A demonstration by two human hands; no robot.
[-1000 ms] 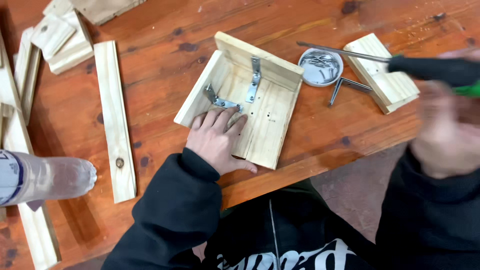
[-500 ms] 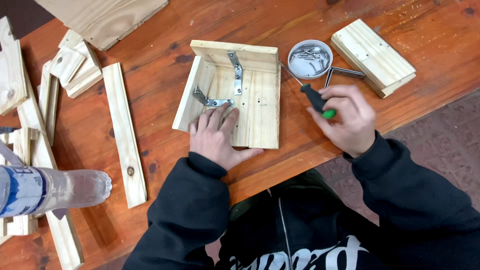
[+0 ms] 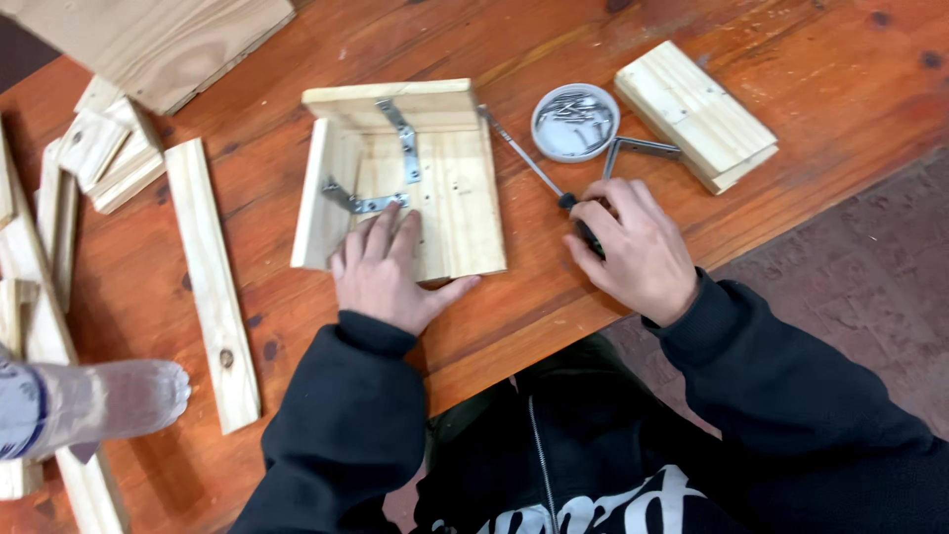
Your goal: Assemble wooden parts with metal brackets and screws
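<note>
Left hand (image 3: 388,269): palm down, flat, fingers together and pointing away from the body, thumb splayed out to the right. Left forearm comes up from below in a black sleeve, cuff at the wrist. Right hand (image 3: 633,249): knuckles up, fingers curled closed in a loose fist. Right forearm enters from lower right, black sleeve too. Hands apart, roughly level.
</note>
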